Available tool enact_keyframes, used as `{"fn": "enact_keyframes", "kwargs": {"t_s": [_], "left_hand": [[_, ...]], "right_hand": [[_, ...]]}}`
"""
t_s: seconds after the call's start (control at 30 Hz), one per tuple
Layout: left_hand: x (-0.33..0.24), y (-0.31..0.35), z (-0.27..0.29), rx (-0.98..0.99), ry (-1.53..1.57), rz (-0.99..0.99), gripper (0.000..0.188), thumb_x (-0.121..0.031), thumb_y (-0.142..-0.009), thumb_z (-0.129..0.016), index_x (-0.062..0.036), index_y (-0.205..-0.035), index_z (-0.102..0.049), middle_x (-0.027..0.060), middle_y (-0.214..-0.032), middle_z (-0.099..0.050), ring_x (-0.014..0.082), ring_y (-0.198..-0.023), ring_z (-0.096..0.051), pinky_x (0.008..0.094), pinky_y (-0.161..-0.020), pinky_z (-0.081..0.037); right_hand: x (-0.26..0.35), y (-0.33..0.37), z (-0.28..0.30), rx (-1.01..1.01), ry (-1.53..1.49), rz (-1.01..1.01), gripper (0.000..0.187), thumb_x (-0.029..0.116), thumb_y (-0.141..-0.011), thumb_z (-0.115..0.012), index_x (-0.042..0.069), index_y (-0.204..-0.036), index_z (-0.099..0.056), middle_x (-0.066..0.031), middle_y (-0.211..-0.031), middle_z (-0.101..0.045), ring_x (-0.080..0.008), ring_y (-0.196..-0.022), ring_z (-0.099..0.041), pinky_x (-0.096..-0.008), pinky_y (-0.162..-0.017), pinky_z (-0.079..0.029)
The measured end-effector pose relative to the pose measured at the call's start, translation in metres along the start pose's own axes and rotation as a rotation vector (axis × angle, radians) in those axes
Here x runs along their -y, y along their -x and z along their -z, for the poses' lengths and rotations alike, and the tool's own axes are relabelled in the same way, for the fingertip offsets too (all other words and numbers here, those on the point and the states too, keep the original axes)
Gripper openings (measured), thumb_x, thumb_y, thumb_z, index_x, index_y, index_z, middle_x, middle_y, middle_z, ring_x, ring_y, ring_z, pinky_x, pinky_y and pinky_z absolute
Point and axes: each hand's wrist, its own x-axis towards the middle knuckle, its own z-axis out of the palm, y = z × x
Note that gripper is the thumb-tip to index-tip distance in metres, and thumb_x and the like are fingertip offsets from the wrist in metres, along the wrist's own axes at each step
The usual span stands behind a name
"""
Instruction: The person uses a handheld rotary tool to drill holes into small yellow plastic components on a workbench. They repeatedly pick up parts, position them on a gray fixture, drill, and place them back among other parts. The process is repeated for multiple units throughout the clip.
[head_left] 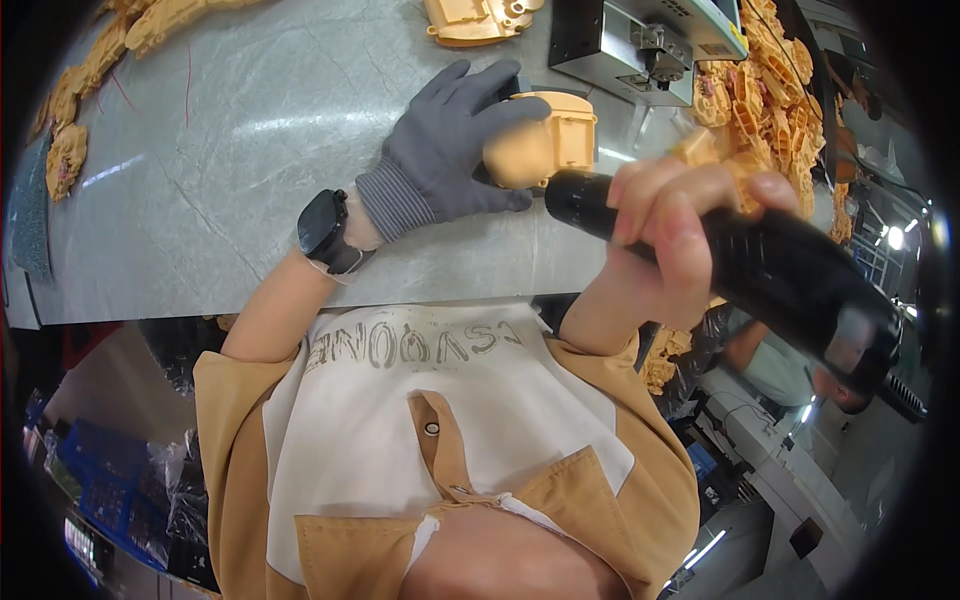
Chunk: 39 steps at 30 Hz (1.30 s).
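My left hand [440, 135], in a grey knit glove, curves round a yellow-orange plastic housing [573, 135] on the grey table. Its fingers lie along the far and near sides of the part; one patch of the part is smeared. My bare right hand [670, 225] is wrapped round a black electric screwdriver [760, 265]. The tool slants, its narrow end close beside the housing's near side and its thick end out to the right. Whether its tip touches the housing I cannot tell.
A metal fixture box [625, 55] stands at the far right of the table [270, 235]. Behind it lies a heap of orange plastic parts [765, 100]. Another orange housing [480, 20] sits at the far edge of view. More parts [68, 155] line the left, beside a blue-grey pad [32, 210].
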Motion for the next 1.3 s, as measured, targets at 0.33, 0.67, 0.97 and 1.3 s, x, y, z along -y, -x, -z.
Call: {"fn": "enact_keyframes", "kwargs": {"t_s": [0.33,0.67,0.97,1.3], "left_hand": [[0.006,0.004,-0.004,-0.023,-0.013,0.005,0.076,-0.037,-0.054,-0.080,-0.0176,-0.120,-0.047,0.0171,-0.127,-0.042,0.0343,-0.105,-0.049,0.0446,-0.097,-0.035],[0.007,0.004,-0.005,-0.047,0.030,-0.009,0.075,-0.037,-0.055,-0.078,-0.0179,-0.120,-0.048,0.0172,-0.124,-0.043,0.0354,-0.104,-0.048,0.0445,-0.095,-0.036],[0.008,0.006,-0.006,-0.063,-0.003,-0.021,0.074,-0.036,-0.056,-0.078,-0.0186,-0.121,-0.047,0.0172,-0.124,-0.044,0.0370,-0.106,-0.047,0.0456,-0.095,-0.036],[0.005,0.003,0.001,-0.032,0.008,-0.026,0.071,-0.039,-0.059,-0.075,-0.0157,-0.121,-0.047,0.0194,-0.126,-0.044,0.0362,-0.109,-0.047,0.0463,-0.098,-0.033]], "right_hand": [[-0.008,0.000,0.003,0.120,-0.034,0.010,0.050,-0.001,-0.073,-0.047,0.009,-0.120,-0.034,-0.0058,-0.060,-0.044,-0.0185,-0.046,-0.044,-0.0360,-0.051,-0.041],[-0.012,-0.005,0.001,0.152,-0.038,-0.042,0.047,0.003,-0.071,-0.048,0.008,-0.117,-0.038,-0.0057,-0.059,-0.044,-0.0176,-0.045,-0.042,-0.0350,-0.049,-0.037],[-0.017,-0.006,0.002,0.316,0.039,-0.042,0.043,-0.002,-0.074,-0.052,0.007,-0.112,-0.037,-0.0091,-0.060,-0.047,-0.0194,-0.046,-0.046,-0.0367,-0.051,-0.043],[-0.022,0.003,0.003,0.191,0.018,-0.012,0.043,-0.010,-0.072,-0.056,0.004,-0.106,-0.035,-0.0077,-0.066,-0.053,-0.0152,-0.054,-0.053,-0.0303,-0.053,-0.046]]}}
